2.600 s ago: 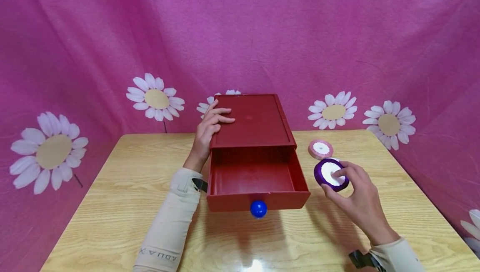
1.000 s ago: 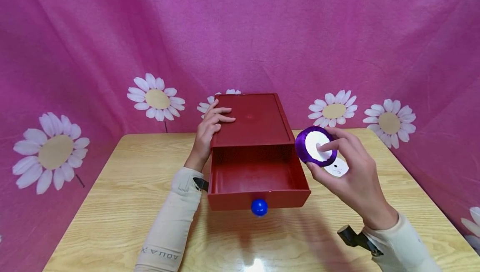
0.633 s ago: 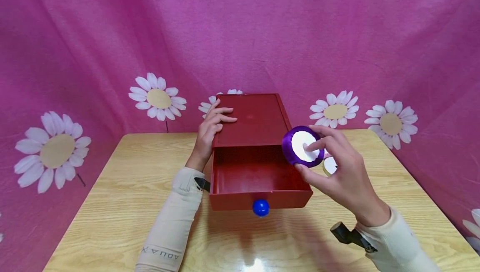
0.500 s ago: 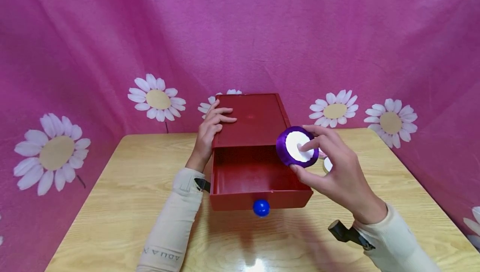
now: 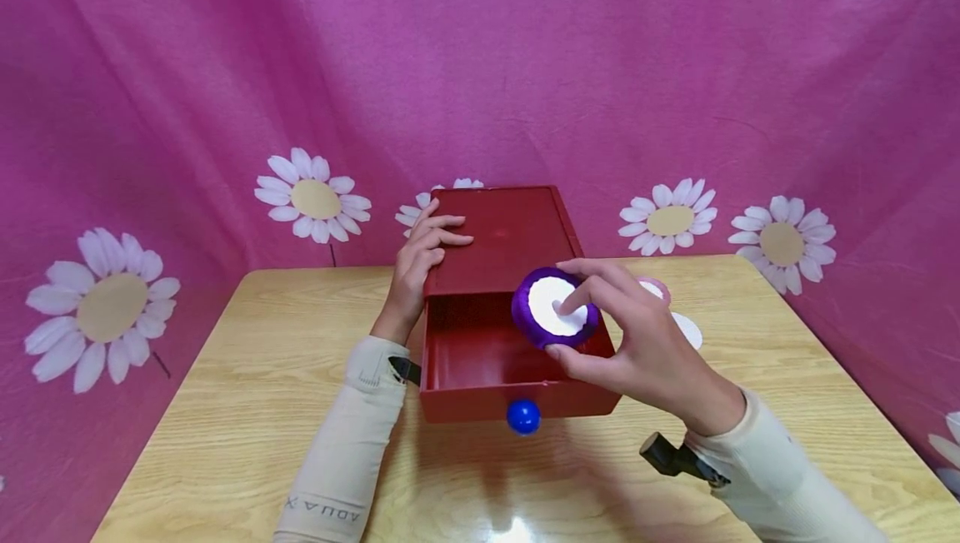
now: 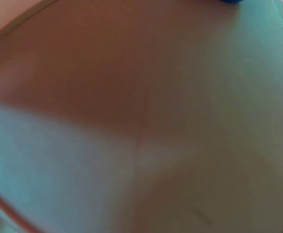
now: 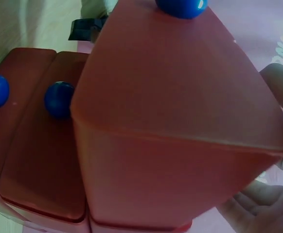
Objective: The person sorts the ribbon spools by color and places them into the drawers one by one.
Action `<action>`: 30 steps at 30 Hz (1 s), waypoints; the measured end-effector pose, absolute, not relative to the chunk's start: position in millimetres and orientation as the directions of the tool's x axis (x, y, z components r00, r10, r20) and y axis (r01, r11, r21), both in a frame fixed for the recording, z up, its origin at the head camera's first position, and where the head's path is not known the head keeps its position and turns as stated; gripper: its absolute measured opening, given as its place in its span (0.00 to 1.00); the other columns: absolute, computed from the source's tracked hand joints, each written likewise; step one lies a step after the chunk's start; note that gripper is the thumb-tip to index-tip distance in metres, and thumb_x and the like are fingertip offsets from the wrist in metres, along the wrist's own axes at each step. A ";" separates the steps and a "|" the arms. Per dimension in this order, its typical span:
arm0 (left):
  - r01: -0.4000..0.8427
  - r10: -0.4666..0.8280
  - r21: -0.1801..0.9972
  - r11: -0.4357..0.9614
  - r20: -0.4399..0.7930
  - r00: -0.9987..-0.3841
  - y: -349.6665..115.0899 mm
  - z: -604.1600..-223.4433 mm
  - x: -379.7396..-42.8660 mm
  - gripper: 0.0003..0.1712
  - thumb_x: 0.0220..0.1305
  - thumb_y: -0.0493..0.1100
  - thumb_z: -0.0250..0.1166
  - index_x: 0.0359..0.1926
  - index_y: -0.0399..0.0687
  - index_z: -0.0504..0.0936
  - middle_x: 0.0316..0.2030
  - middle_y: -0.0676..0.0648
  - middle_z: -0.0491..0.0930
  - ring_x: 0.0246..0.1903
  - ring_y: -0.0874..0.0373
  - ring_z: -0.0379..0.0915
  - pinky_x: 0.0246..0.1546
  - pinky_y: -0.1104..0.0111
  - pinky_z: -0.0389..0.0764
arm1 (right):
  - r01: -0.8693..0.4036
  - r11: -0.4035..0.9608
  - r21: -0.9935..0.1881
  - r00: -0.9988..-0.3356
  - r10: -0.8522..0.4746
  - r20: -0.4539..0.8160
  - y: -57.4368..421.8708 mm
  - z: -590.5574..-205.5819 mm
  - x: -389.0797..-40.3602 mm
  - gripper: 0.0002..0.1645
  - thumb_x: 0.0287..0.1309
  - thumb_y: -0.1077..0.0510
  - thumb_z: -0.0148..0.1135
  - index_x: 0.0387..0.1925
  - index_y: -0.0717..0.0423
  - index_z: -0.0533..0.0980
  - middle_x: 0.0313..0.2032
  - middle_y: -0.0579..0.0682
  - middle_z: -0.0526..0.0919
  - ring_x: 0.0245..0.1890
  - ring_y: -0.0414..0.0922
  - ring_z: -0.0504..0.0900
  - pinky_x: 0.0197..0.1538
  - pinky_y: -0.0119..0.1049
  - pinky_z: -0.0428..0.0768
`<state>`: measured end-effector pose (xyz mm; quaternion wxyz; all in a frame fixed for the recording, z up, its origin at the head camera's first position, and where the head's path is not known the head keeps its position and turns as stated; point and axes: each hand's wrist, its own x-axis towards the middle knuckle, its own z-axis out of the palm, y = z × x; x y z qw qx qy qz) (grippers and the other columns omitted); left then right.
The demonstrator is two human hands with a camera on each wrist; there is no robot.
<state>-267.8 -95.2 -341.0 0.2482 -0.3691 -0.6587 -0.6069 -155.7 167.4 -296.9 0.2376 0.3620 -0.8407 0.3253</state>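
Observation:
My right hand (image 5: 648,343) pinches a purple ribbon spool (image 5: 546,315) with a white face, a finger at its centre. The spool hangs over the right part of a pulled-out red drawer (image 5: 472,403), whose front has a blue knob (image 5: 523,416). Inside the drawer I see only bare floor; the spool hides its right side. My left hand (image 5: 412,272) rests on the left edge of the red cabinet (image 5: 502,235), fingers lying straight across its top. In the right wrist view, part of the right hand (image 7: 258,204) shows beyond the drawer.
On the wooden table (image 5: 247,410), right of the cabinet, lie a pink ribbon spool (image 5: 657,287) and a white-faced spool (image 5: 688,330), both partly behind the right hand. Below the drawer, two shut drawers (image 7: 44,165) have blue knobs. A pink flowered cloth (image 5: 480,68) hangs behind.
My right hand has lifted the purple spool from the table at the right and carried it left over the drawer. The left hand and the cabinet stay put.

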 end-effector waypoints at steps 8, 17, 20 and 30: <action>0.794 0.188 0.607 0.002 0.780 -0.597 -96.2 -348.9 -275.5 0.22 0.57 0.30 0.44 0.42 0.25 0.82 0.53 0.27 0.74 0.70 0.32 0.44 0.70 0.49 0.41 | -0.783 0.488 -0.387 -0.615 -0.512 0.599 163.4 -298.4 -159.2 0.21 0.39 0.53 0.78 0.35 0.44 0.75 0.59 0.47 0.74 0.59 0.44 0.72 0.52 0.34 0.78; 0.777 0.200 0.629 0.003 0.761 -0.617 -96.9 -342.5 -269.1 0.22 0.56 0.28 0.42 0.42 0.21 0.80 0.54 0.24 0.71 0.70 0.31 0.42 0.71 0.49 0.39 | -0.771 0.447 -0.453 -0.636 -0.557 0.534 162.7 -301.9 -163.0 0.21 0.41 0.50 0.78 0.36 0.41 0.75 0.58 0.45 0.74 0.55 0.41 0.75 0.49 0.36 0.79; 0.771 0.202 0.637 0.013 0.753 -0.626 -96.5 -338.4 -265.1 0.22 0.56 0.28 0.42 0.41 0.19 0.80 0.53 0.23 0.71 0.70 0.30 0.42 0.71 0.49 0.39 | -0.775 0.442 -0.451 -0.631 -0.573 0.523 163.1 -301.4 -164.4 0.20 0.42 0.48 0.78 0.36 0.41 0.75 0.57 0.45 0.74 0.55 0.41 0.75 0.50 0.35 0.78; 0.771 0.197 0.637 0.007 0.755 -0.625 -96.4 -340.0 -266.8 0.22 0.56 0.28 0.42 0.41 0.21 0.80 0.54 0.24 0.71 0.70 0.31 0.42 0.70 0.48 0.40 | -0.764 0.418 -0.491 -0.633 -0.631 0.448 163.7 -296.9 -172.9 0.19 0.43 0.42 0.75 0.34 0.39 0.76 0.56 0.43 0.75 0.54 0.38 0.76 0.54 0.34 0.75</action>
